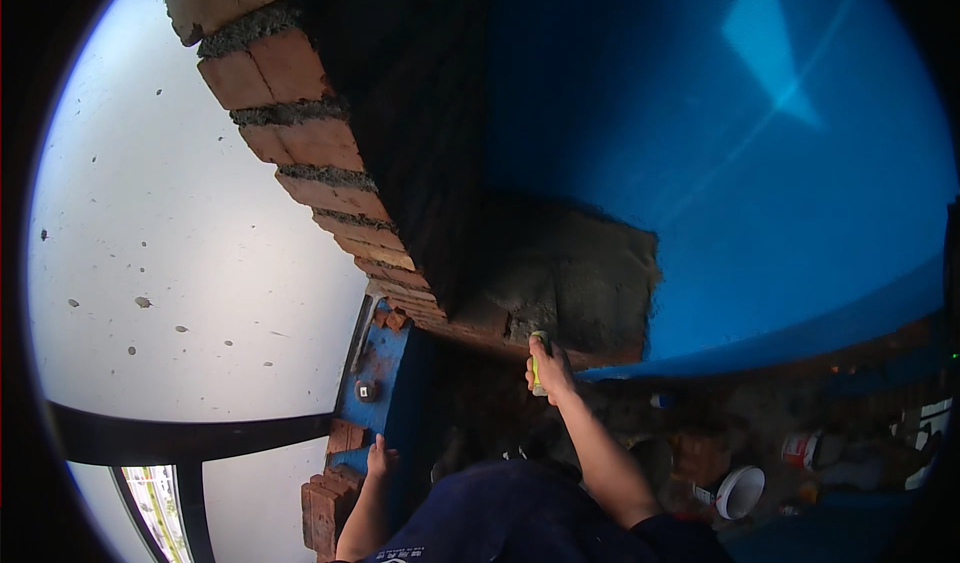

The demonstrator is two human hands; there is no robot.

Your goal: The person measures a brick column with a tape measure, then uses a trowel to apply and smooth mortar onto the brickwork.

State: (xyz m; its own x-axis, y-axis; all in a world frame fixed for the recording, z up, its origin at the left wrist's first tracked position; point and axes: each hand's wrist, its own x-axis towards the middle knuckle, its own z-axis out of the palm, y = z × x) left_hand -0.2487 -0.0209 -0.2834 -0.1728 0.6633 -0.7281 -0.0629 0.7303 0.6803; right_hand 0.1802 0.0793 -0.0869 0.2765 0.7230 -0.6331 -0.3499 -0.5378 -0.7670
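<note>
Mortar (605,273), dark grey and roughly spread, covers a patch low against a blue wall (800,213), with ragged edges where it meets the paint. At its lower edge, the right hand (558,371) is closed around a yellow-green handle (540,365). The handle stands nearly upright in the view, its top end just beside the mortar's reddish lower border; the tool's working end is too dark to make out.

The left hand (380,457) is near the lower end of a blue ledge (380,363), thumb pointing up; its fingers are partly hidden, so I cannot tell whether they grip anything. On the ledge sit a small greyish object (366,391) and, farther up, some broken brick pieces (394,318). Beside and below the left hand are stacked red bricks (323,513).

To the left of the mortar rises a column of brickwork (340,198) with thick grey joints, its inner face in deep shadow. Beyond it, a pale panel (200,263) is speckled with dark splashes, above a dark frame bar (200,438). To the lower right, a white bucket (741,493) lies tipped, near a red-and-white container (800,450). Dark blue clothing (490,513) fills the bottom centre.
</note>
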